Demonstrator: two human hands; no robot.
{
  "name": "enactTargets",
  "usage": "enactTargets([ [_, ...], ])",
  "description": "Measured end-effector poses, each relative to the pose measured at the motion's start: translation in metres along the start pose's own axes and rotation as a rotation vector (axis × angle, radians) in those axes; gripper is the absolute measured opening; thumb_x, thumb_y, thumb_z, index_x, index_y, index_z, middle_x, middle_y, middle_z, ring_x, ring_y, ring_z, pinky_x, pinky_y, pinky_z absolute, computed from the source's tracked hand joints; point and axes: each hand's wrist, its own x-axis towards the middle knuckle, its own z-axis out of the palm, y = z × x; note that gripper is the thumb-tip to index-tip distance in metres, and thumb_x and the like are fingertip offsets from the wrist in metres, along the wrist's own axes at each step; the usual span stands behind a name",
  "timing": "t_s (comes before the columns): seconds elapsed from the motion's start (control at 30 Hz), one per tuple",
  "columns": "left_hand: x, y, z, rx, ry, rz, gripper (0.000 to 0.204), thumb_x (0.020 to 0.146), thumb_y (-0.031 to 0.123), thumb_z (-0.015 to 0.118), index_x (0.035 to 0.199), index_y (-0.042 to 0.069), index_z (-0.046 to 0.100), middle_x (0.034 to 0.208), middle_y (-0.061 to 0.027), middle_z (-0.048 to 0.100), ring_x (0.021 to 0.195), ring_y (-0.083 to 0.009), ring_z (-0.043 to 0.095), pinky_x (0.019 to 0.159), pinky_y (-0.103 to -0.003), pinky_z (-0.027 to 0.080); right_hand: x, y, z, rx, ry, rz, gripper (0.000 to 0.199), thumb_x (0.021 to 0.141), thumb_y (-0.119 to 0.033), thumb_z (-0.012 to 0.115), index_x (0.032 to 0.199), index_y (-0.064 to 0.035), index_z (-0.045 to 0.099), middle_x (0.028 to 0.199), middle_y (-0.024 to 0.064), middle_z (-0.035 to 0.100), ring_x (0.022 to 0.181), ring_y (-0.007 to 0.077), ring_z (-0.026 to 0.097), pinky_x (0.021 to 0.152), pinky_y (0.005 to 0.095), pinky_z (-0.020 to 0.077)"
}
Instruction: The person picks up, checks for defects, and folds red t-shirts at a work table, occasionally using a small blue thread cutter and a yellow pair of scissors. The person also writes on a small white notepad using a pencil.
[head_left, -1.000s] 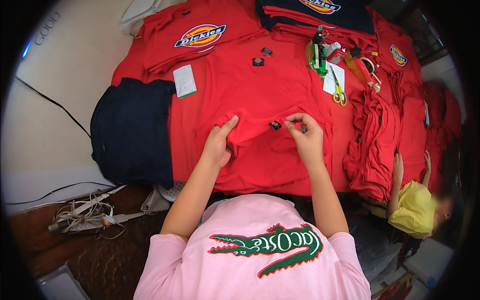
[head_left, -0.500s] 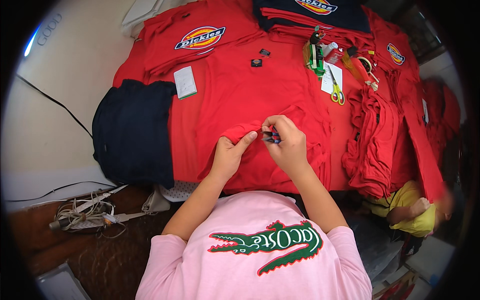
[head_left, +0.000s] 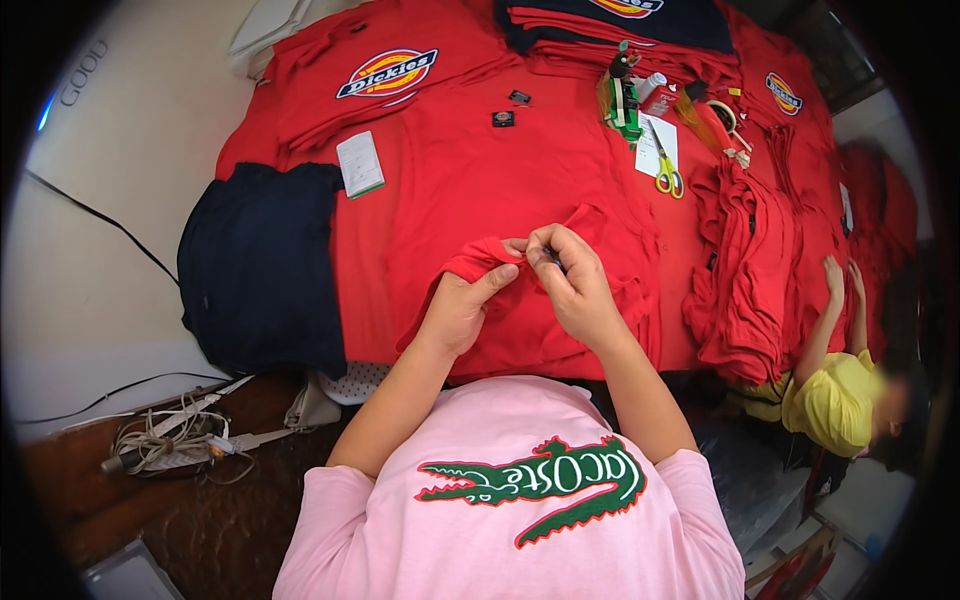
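A red shirt (head_left: 500,190) lies spread on the table in front of me. My left hand (head_left: 462,302) grips a fold of its edge, the thumb pressed on the cloth. Close beside it, my right hand (head_left: 580,285) pinches at the same edge with thumb and forefinger. Small dark-blue thread snips (head_left: 557,262) are tucked in the right palm, mostly hidden by the fingers. Whether a loose thread is between the fingertips is too small to tell. Above the hands, the shirt's dark neck label (head_left: 503,119) shows.
Navy folded garments (head_left: 260,270) lie at left, near a white notepad (head_left: 360,163). Yellow-handled scissors (head_left: 669,180), a green tape dispenser (head_left: 624,108) and bunched red shirts (head_left: 745,270) are at right. A person in yellow (head_left: 835,400) works at far right. Cables (head_left: 175,435) lie lower left.
My right fingers have come to the cloth edge beside the left hand, and the snips have turned back into the palm. The person in yellow has raised both arms to the red garments.
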Motion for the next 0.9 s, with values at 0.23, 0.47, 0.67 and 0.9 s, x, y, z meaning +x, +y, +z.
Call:
enactTargets([
  [0.23, 0.002, -0.009, -0.005, -0.01, 0.125, 0.077, 0.015, 0.101, 0.013, 0.073, 0.112, 0.004, 0.072, 0.108, -0.002, 0.073, 0.104, -0.0119, 0.065, 0.096, -0.03, 0.05, -0.007, -0.008, -0.002, -0.062, 0.097, 0.062, 0.012, 0.105, -0.009, 0.063, 0.11, 0.0002, 0.059, 0.098, 0.0083, 0.065, 0.091, 0.0154, 0.065, 0.084, 0.0289, 0.0517],
  [0.47, -0.002, -0.009, -0.007, -0.116, 0.168, 0.063, 0.015, 0.1, 0.013, 0.074, 0.111, 0.004, 0.073, 0.107, -0.0035, 0.075, 0.103, -0.0122, 0.067, 0.095, -0.03, 0.051, -0.032, 0.004, 0.009, -0.2, 0.155, -0.003, 0.023, 0.1, -0.011, 0.073, 0.115, -0.0012, 0.059, 0.099, 0.0091, 0.068, 0.084, 0.0107, 0.062, 0.074, 0.0269, 0.0508],
  [0.67, -0.005, -0.01, -0.003, -0.117, 0.149, 0.032, 0.015, 0.099, 0.014, 0.076, 0.11, 0.004, 0.073, 0.107, -0.0042, 0.075, 0.103, -0.0128, 0.068, 0.096, -0.031, 0.051, -0.027, 0.004, 0.017, -0.191, 0.164, -0.041, 0.019, 0.098, -0.008, 0.075, 0.107, -0.0004, 0.061, 0.089, 0.0074, 0.07, 0.075, 0.0103, 0.061, 0.066, 0.0278, 0.0489],
  [0.9, -0.007, -0.014, -0.006, -0.142, 0.156, 0.015, 0.016, 0.099, 0.015, 0.076, 0.109, 0.004, 0.073, 0.107, -0.0043, 0.075, 0.102, -0.0132, 0.068, 0.095, -0.031, 0.051, -0.025, 0.001, 0.016, -0.165, 0.15, -0.05, 0.016, 0.097, -0.006, 0.075, 0.104, 0.0003, 0.062, 0.085, 0.0071, 0.069, 0.076, 0.0087, 0.063, 0.069, 0.0265, 0.0512],
])
